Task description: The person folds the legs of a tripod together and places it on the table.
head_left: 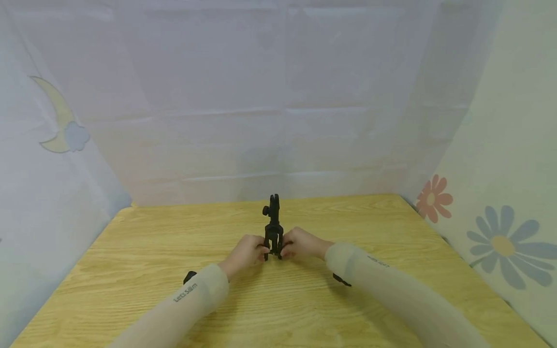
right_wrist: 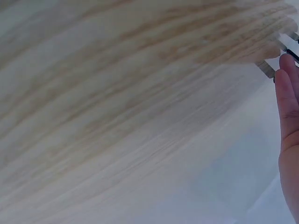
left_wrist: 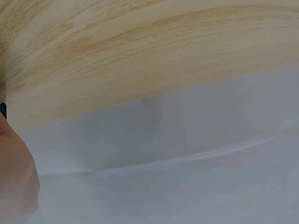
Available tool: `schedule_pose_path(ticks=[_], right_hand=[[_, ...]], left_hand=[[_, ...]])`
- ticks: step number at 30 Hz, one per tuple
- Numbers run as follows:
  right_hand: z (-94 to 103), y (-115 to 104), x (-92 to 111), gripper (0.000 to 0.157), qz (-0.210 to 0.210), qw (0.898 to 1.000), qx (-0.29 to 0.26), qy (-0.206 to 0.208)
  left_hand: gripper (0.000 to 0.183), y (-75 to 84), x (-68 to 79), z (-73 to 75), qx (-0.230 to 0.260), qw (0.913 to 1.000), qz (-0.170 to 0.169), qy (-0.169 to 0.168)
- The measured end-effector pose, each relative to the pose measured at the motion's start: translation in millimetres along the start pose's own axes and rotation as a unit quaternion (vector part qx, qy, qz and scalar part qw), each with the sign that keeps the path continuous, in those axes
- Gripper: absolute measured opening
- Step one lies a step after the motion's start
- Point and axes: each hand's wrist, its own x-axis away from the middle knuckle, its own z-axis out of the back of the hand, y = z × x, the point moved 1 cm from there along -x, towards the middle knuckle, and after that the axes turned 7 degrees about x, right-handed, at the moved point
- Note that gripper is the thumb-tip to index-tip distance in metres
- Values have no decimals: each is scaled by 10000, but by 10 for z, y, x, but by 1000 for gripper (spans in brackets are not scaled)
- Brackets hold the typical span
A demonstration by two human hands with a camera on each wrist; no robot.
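A black mini tripod-like stand (head_left: pixel 273 220) with a small round side knob and a slotted top stands upright on the wooden table, its legs downward. On its left, my left hand (head_left: pixel 248 251) pinches a lower leg between thumb and fingers. From the other side my right hand (head_left: pixel 303 243) holds the right leg low down. Only the edge of the left hand (left_wrist: pixel 17 175) shows in the left wrist view, beside a sliver of black. In the right wrist view the right hand (right_wrist: pixel 290 121) reaches up to dark, thin parts at the edge. The fingertips are partly hidden behind the legs.
The light wooden table (head_left: pixel 174 227) ends at a pale creased backdrop (head_left: pixel 278 121). Side walls carry a moon (head_left: pixel 56 116) and flowers (head_left: pixel 504 245). Black wrist-camera parts (head_left: pixel 342 280) stick out under the sleeves.
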Motion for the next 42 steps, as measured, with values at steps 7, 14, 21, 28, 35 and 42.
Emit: schedule_pose_path(ticks=[7,14,21,28,35,42], right_hand=[[5,-31,2,7,-104,9998,-146,2],[30,-43,32,11,-200,9996,-199,17],[31,-66,50,14,22,9999,-136,81],[27,-79,38,15,108,9999,-70,115],[21,-74,42,14,224,9997,-31,108],[27,-57,45,15,122,9999,17,104]], left_hand=[[9,4,-2,-1,-229,9996,-113,98],[10,21,0,7,-306,9993,35,-189],[5,27,6,18,-304,9985,75,-444],[6,35,18,36,-741,9963,-151,-411],[7,27,13,31,-972,9940,-193,-464],[6,106,-19,37,-1387,9859,-388,-847]])
